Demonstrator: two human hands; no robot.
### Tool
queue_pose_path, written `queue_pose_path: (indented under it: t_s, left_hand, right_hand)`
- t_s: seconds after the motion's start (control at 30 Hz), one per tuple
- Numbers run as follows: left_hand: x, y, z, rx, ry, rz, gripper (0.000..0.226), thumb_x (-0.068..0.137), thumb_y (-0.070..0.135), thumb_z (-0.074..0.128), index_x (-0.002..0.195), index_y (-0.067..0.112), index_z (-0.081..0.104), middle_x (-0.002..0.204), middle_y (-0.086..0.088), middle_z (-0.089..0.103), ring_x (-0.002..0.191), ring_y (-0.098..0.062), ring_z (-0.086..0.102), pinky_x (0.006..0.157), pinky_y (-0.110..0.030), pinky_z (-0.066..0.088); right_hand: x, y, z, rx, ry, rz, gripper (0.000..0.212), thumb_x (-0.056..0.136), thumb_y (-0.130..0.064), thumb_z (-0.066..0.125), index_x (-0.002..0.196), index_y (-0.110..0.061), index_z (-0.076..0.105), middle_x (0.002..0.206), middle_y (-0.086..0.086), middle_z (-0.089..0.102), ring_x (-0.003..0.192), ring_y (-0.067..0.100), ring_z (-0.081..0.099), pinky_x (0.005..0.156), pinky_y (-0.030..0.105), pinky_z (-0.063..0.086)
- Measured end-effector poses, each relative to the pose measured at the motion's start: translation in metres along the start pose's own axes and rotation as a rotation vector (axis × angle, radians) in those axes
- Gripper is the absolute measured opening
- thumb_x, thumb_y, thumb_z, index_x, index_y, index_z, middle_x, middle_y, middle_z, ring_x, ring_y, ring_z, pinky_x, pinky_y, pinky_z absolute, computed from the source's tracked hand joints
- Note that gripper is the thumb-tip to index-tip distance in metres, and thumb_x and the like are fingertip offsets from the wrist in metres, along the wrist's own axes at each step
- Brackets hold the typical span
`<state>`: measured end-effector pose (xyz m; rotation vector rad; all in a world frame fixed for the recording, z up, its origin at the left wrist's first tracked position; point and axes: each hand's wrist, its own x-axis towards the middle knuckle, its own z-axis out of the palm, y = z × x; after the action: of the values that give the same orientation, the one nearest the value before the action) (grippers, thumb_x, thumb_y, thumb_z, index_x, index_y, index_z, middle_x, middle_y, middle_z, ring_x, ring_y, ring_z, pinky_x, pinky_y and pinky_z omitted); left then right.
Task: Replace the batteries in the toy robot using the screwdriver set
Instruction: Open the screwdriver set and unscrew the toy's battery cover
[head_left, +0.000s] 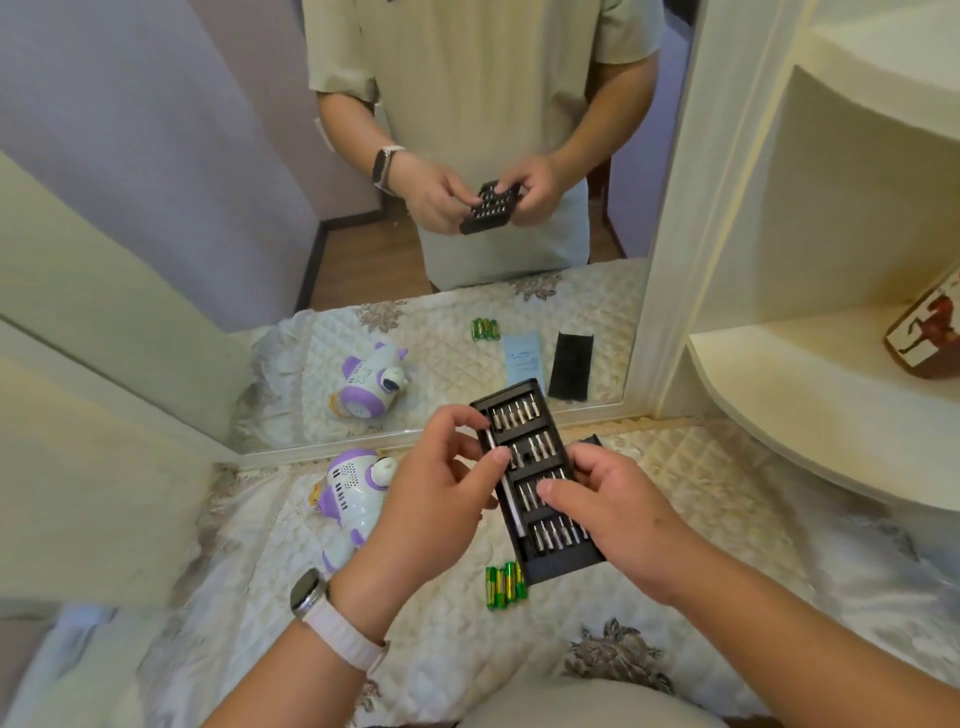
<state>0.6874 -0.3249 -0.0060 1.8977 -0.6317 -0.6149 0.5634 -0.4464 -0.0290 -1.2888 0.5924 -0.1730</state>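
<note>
A mirror (208, 208) stands against the back of a quilt (701, 493) and reflects the person and everything on it. A cream shelf (805, 374) to the right holds a box (924, 332) with a horse picture.

The robot (348, 499), white and purple, lies on its side on the quilt at left, close to the mirror and partly behind the left wrist.

Both hands hold the tray (535, 452) of the screwdriver set above the quilt, tilted toward the camera. The left hand (436, 499) grips its left edge with curled fingers, its thumb tip on the driver (511, 506). The right hand (618, 514) grips the right edge, its thumb resting across the third compartment.

The tray has four compartments in a row. Each holds upright steel bits (514, 415). The silver driver lies in a long slot down the left side.

A black sleeve (589, 441) lies on the quilt just behind the right hand. Four green batteries (505, 584) lie side by side under the tray's near end. A watch (311, 597) with a white strap is on the left wrist.
</note>
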Motion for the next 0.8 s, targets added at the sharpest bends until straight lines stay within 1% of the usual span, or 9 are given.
queue_pose_path:
  t_s: [0.03, 0.13, 0.27, 0.33, 0.43, 0.53, 0.67, 0.73, 0.8]
  left_hand:
    - [0.002, 0.000, -0.001, 0.057, -0.016, -0.001, 0.025, 0.093, 0.014, 0.067, 0.096, 0.034, 0.052, 0.076, -0.001, 0.061, 0.056, -0.013, 0.062, 0.051, -0.023, 0.048]
    - [0.006, 0.000, -0.001, 0.233, -0.051, 0.016, 0.023, 0.092, 0.025, 0.069, 0.092, 0.038, 0.050, 0.069, 0.000, 0.064, 0.058, -0.017, 0.066, 0.059, -0.037, 0.052]
    - [0.010, -0.001, 0.003, 0.337, -0.069, 0.040, 0.023, 0.094, 0.028, 0.067, 0.090, 0.038, 0.047, 0.063, 0.005, 0.063, 0.057, -0.016, 0.065, 0.067, -0.044, 0.056]
    - [0.011, -0.002, 0.005, 0.389, -0.073, 0.052, 0.022, 0.095, 0.029, 0.065, 0.088, 0.039, 0.046, 0.066, 0.005, 0.064, 0.058, -0.017, 0.065, 0.068, -0.046, 0.055]
    - [0.014, -0.006, 0.007, 0.430, -0.069, 0.066, 0.021, 0.095, 0.033, 0.063, 0.091, 0.041, 0.045, 0.068, 0.010, 0.063, 0.061, -0.017, 0.064, 0.069, -0.046, 0.054]
    - [0.012, -0.009, 0.010, 0.525, -0.073, 0.132, 0.022, 0.095, 0.038, 0.062, 0.094, 0.044, 0.041, 0.070, 0.022, 0.060, 0.058, -0.007, 0.057, 0.065, -0.039, 0.052]
    - [0.007, -0.014, 0.013, 0.576, -0.053, 0.175, 0.017, 0.095, 0.043, 0.060, 0.105, 0.045, 0.046, 0.069, 0.020, 0.058, 0.060, 0.000, 0.052, 0.058, -0.030, 0.043]
    - [0.007, -0.016, 0.014, 0.529, -0.063, 0.149, 0.016, 0.095, 0.040, 0.062, 0.100, 0.044, 0.047, 0.065, 0.020, 0.058, 0.057, -0.001, 0.052, 0.060, -0.033, 0.047]
    - [0.008, -0.017, 0.015, 0.454, -0.079, 0.097, 0.019, 0.095, 0.037, 0.064, 0.094, 0.041, 0.046, 0.059, 0.018, 0.057, 0.053, -0.004, 0.053, 0.064, -0.040, 0.053]
  right_hand:
    - [0.001, 0.001, -0.003, -0.015, -0.005, -0.007, 0.017, 0.091, -0.004, 0.060, 0.099, -0.016, 0.068, 0.090, 0.012, 0.074, 0.085, 0.032, 0.071, 0.079, 0.051, 0.057]
    - [0.005, 0.006, -0.012, -0.069, -0.015, -0.025, 0.015, 0.091, -0.005, 0.061, 0.096, -0.017, 0.069, 0.089, 0.015, 0.073, 0.086, 0.036, 0.069, 0.079, 0.054, 0.056]
    - [0.012, 0.007, -0.020, -0.090, -0.026, -0.042, 0.011, 0.091, -0.005, 0.061, 0.093, -0.013, 0.068, 0.087, 0.018, 0.071, 0.084, 0.038, 0.069, 0.076, 0.053, 0.055]
    - [0.014, 0.007, -0.021, -0.082, -0.028, -0.041, 0.012, 0.091, -0.004, 0.060, 0.092, -0.013, 0.067, 0.086, 0.018, 0.071, 0.079, 0.033, 0.069, 0.074, 0.051, 0.056]
    - [0.018, 0.008, -0.024, -0.086, -0.034, -0.029, 0.012, 0.091, -0.006, 0.060, 0.091, -0.015, 0.068, 0.086, 0.017, 0.071, 0.076, 0.028, 0.068, 0.074, 0.052, 0.056]
    - [0.023, 0.013, -0.029, -0.069, -0.033, -0.015, 0.013, 0.091, -0.007, 0.060, 0.093, -0.015, 0.069, 0.088, 0.019, 0.071, 0.081, 0.038, 0.068, 0.075, 0.057, 0.055]
    - [0.027, 0.018, -0.031, -0.053, -0.026, 0.004, 0.013, 0.090, -0.007, 0.060, 0.096, -0.014, 0.069, 0.088, 0.017, 0.072, 0.080, 0.034, 0.070, 0.078, 0.060, 0.055]
    - [0.027, 0.020, -0.031, -0.065, -0.033, 0.007, 0.012, 0.090, -0.008, 0.061, 0.095, -0.015, 0.069, 0.088, 0.017, 0.072, 0.082, 0.037, 0.070, 0.078, 0.061, 0.054]
    - [0.027, 0.022, -0.031, -0.075, -0.042, 0.005, 0.012, 0.090, -0.008, 0.061, 0.094, -0.017, 0.069, 0.088, 0.017, 0.072, 0.084, 0.040, 0.068, 0.077, 0.061, 0.054]
